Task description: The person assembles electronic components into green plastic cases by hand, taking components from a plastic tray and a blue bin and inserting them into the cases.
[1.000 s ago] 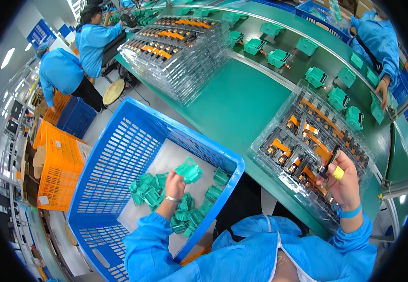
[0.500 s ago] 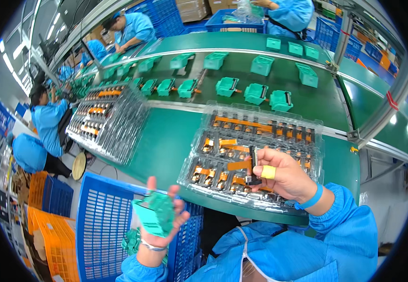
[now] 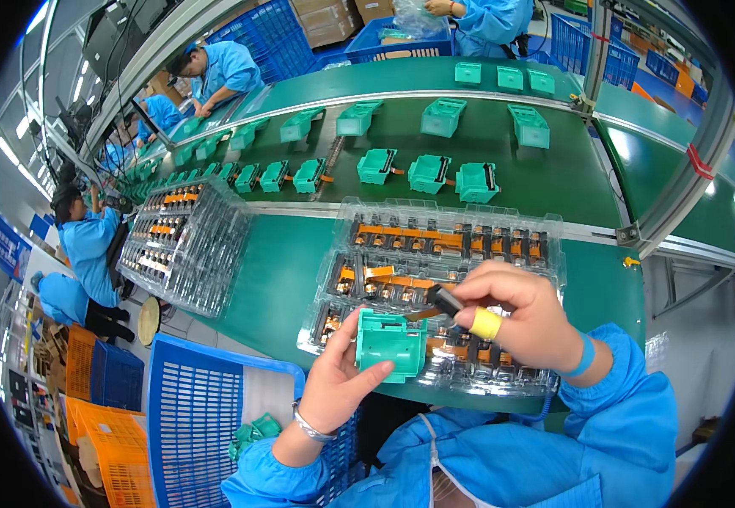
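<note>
My left hand (image 3: pixel 333 388) holds a green plastic housing (image 3: pixel 391 349) with its hollow side facing up, thumb along the near side. Just to the right, my right hand (image 3: pixel 520 309), a yellow wrap on one finger, pinches a small black bar-shaped part (image 3: pixel 445 300). An orange ribbon (image 3: pixel 423 314) runs from that part toward the housing's upper edge; whether they touch I cannot tell. Beneath both hands lies a clear plastic tray (image 3: pixel 469 386) with rows of similar black parts and orange ribbons, partly covered by my hands.
A stack of filled clear trays (image 3: pixel 202 271) stands left on the green table (image 3: pixel 278 262). Beyond, a conveyor (image 3: pixel 536 190) carries rows of green housings. A blue crate (image 3: pixel 189 406) with green pieces (image 3: pixel 255 433) sits below left. Metal posts (image 3: pixel 693 161) rise at right; co-workers (image 3: pixel 228 72) work across the line.
My left hand has brought the green housing up and right from over the blue crate to the tray. The black part in my right hand has tilted from upright toward the housing.
</note>
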{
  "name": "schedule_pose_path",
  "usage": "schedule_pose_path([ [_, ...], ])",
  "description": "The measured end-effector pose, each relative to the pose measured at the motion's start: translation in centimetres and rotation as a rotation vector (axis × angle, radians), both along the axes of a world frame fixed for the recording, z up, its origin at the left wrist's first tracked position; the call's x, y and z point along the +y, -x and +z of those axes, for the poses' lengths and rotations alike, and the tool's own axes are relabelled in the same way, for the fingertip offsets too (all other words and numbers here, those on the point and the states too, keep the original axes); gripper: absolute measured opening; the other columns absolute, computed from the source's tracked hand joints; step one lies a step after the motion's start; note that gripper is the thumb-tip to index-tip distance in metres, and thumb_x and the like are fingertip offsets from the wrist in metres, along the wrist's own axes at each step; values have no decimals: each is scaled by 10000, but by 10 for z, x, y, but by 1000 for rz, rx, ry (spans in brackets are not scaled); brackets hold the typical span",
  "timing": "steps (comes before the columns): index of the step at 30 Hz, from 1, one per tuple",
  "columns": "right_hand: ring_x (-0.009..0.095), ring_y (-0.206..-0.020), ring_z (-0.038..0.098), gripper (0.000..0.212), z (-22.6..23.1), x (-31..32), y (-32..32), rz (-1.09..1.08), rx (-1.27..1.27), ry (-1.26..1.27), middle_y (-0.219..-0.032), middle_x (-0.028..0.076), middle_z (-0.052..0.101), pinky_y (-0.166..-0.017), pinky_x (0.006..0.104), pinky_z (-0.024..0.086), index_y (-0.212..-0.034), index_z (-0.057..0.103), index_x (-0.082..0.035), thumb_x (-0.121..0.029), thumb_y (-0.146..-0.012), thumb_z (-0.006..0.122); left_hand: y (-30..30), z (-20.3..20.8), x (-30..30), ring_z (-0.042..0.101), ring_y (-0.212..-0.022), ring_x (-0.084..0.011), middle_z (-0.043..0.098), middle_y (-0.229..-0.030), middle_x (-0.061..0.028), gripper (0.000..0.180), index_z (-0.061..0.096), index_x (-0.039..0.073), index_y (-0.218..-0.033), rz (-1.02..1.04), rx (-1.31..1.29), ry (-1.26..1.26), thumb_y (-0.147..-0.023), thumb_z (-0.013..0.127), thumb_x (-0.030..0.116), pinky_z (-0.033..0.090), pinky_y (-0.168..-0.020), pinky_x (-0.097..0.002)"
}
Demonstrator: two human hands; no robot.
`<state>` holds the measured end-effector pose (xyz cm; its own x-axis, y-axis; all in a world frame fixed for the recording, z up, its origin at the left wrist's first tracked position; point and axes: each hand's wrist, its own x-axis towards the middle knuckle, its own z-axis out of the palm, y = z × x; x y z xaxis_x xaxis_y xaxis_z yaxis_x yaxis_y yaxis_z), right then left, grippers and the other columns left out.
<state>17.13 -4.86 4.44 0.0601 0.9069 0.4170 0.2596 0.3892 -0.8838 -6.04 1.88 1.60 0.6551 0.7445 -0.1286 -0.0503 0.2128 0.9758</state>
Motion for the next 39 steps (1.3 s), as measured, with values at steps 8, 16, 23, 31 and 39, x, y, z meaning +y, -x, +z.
schedule_pose_path([
  [8, 218, -706, 585, 213, -15, 10, 12, 35, -271, 20, -832, 101, 597, -575, 307, 476, -952, 613, 11, -28, -748, 663, -3, -19, 2, 451, -1156, -186, 402, -1265, -110, 714, 225, -42, -1366, -9, 83, -137, -777, 627, -61, 408, -948, -308],
  [16, 206, -676, 579, 183, -29, 15, 11, 32, -372, 22, -782, 93, 581, -565, 298, 466, -919, 605, 8, -68, -762, 662, -8, -20, -3, 453, -1152, -195, 412, -1281, -142, 697, 271, -60, -1346, -32, 116, -188, -767, 657, -29, 387, -961, -310],
  [23, 195, -678, 598, 146, -45, 18, -5, 217, 124, 509, -751, 104, 603, -597, 308, 464, -909, 600, -12, -115, -807, 617, -14, -22, -5, 452, -1146, -190, 429, -1268, -139, 627, 371, -60, -1300, -7, 84, -89, -757, 679, -3, 367, -969, -310],
  [31, 228, -718, 609, 163, -42, 12, -7, 167, -270, 341, -781, 134, 603, -619, 331, 468, -865, 520, 2, -135, -824, 599, -21, -26, -12, 456, -1122, -185, 459, -1207, -128, 605, 416, -57, -1274, 21, 91, -238, -737, 690, -9, 371, -958, -305],
  [39, 230, -708, 603, 183, -40, 11, -13, 281, 21, 555, -772, 119, 608, -612, 338, 457, -879, 509, 2, -141, -819, 607, -21, -24, -13, 471, -1097, -174, 457, -1199, -121, 597, 420, -52, -1274, 5, 55, -164, -737, 682, -25, 379, -954, -296],
])
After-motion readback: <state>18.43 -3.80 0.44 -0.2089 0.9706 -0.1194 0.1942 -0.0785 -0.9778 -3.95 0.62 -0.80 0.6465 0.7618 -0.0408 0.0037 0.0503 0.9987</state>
